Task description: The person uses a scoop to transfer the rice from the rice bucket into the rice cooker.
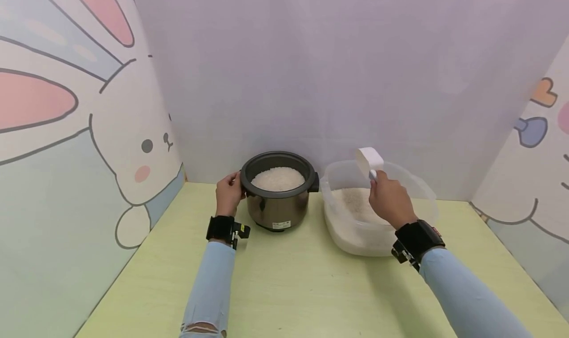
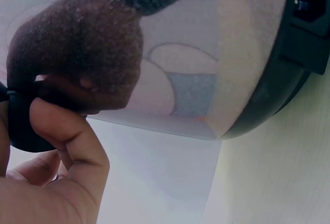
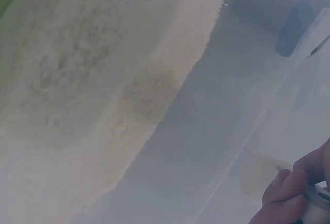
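A dark rice cooker pot (image 1: 276,207) stands lidless on the table with white rice (image 1: 278,179) inside. My left hand (image 1: 228,194) grips its black side handle (image 2: 28,123), thumb curled over it; the pot's shiny wall (image 2: 180,53) mirrors the hand in the left wrist view. Above a translucent plastic tub (image 1: 360,246), my right hand (image 1: 392,199) holds a white scoop (image 1: 370,161) by its handle. The scoop is raised over the tub's rim, and its contents cannot be made out. Loose rice (image 3: 103,105) fills the lower part of the tub.
The pale yellow-green table (image 1: 284,288) runs up to a plain lilac backdrop (image 1: 311,71). Side panels with cartoon rabbits, such as the left panel (image 1: 124,155), border it. The pot's other handle (image 1: 314,182) juts toward the tub.
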`<state>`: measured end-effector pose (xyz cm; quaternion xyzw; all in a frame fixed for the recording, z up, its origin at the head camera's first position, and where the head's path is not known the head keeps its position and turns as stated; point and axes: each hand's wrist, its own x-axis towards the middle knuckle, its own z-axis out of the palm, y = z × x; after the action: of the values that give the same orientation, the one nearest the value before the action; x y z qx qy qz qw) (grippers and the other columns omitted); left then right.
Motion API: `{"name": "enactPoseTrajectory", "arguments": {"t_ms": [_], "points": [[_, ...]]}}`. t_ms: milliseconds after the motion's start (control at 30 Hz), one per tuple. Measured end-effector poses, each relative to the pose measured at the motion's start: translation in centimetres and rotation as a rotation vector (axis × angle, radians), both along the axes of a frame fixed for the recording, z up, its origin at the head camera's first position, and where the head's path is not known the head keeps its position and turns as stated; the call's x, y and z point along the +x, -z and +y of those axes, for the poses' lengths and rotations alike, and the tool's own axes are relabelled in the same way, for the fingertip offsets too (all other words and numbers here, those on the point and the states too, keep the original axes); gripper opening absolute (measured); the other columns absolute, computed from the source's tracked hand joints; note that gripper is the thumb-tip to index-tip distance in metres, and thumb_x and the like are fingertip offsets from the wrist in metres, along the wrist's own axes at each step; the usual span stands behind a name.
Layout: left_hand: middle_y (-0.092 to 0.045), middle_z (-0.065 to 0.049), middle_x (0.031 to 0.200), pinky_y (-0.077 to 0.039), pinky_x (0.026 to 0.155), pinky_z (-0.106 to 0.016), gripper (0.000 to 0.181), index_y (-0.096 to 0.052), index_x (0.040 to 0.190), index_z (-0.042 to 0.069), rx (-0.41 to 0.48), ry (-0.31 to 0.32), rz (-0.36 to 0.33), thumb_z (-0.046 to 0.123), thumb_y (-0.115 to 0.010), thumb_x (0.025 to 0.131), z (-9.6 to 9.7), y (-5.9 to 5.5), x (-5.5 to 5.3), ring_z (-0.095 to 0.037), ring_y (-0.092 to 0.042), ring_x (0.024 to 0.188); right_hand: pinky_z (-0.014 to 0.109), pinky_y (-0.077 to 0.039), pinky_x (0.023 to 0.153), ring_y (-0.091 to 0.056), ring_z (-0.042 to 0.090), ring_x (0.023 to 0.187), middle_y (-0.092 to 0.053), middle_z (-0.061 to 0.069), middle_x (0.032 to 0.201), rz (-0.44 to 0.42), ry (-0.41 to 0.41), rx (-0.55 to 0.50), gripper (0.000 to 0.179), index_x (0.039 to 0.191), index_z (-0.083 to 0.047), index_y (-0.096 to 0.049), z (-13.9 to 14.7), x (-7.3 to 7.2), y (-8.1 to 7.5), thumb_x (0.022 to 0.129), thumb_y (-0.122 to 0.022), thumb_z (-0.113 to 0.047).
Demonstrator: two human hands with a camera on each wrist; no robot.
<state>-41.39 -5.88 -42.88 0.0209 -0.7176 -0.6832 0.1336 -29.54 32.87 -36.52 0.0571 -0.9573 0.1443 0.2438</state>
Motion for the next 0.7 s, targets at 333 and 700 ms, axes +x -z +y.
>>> {"name": "enactPoseTrajectory", "arguments": {"t_ms": [333, 700], "points": [[-0.069, -0.015, 0.094, -0.056, 0.057, -0.020, 0.040, -0.069, 0.129, 0.001, -0.007, 0.002, -0.006, 0.032, -0.058, 0.106, 0.0, 0.0, 0.0, -0.011, -0.065, 0.066, 0.050, -0.048, 0.051, -0.061, 0.037, 0.059, -0.062, 0.030, 0.081, -0.145, 0.030, 0.030, 0.026, 0.112, 0.017, -0.052, 3.0, 0.5, -0.7, 0.104, -0.047, -0.007], [-0.068, -0.013, 0.090, -0.055, 0.055, -0.020, 0.038, -0.069, 0.127, 0.000, -0.007, 0.001, 0.012, 0.030, -0.058, 0.107, -0.1, 0.0, 0.1, -0.012, -0.063, 0.063, 0.043, -0.042, 0.049, -0.055, 0.032, 0.056, -0.059, 0.022, 0.075, -0.328, 0.059, 0.031, 0.023, 0.101, 0.013, -0.056, 4.2, 0.9, -0.4, 0.102, -0.045, -0.007]]}}
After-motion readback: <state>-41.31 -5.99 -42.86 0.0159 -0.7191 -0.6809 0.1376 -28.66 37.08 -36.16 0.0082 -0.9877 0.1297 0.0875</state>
